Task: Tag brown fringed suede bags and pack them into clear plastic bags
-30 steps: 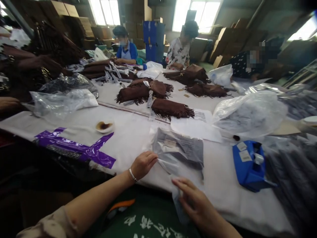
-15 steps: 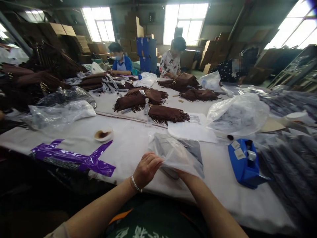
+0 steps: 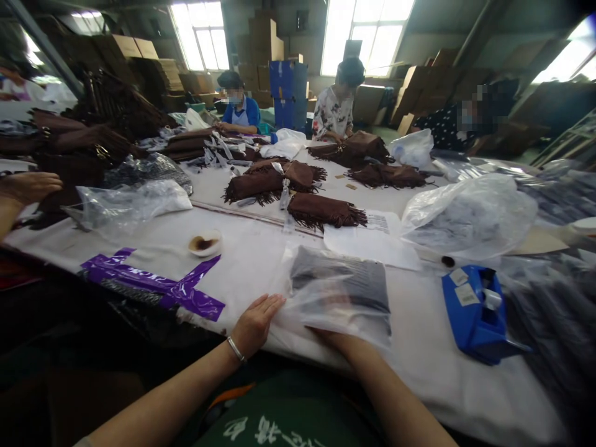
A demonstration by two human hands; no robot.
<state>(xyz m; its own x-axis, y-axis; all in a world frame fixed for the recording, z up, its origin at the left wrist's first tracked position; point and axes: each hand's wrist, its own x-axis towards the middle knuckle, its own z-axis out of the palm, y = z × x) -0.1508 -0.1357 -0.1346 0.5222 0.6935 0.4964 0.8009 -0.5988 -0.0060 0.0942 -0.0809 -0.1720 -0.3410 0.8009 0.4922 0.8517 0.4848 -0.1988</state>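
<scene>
A clear plastic bag (image 3: pixel 298 304) lies on the white-covered table before me. Inside it is a flat dark grey folded piece (image 3: pixel 347 267), perhaps cloth. My left hand (image 3: pixel 257 321), with a silver bangle at its wrist, has its fingers together at the bag's left edge and pinches the film. Through the bag's near opening reaches my right hand (image 3: pixel 333 303). It shows only as a blur under the film, against the grey piece, and its fingers cannot be made out.
A blue tape dispenser (image 3: pixel 475 313) stands to the right. Brown fringed bags (image 3: pixel 326 211) lie ahead, beside a stuffed clear bag (image 3: pixel 470 214). Purple tape (image 3: pixel 153 285) and a small stained dish (image 3: pixel 205 243) are at left. A co-worker's hand (image 3: pixel 35 186) shows far left; several people sit across.
The plastic bag now lies flatter, with more of the grey piece showing inside. My left hand has moved left and down. A co-worker's hand has come into view at far left.
</scene>
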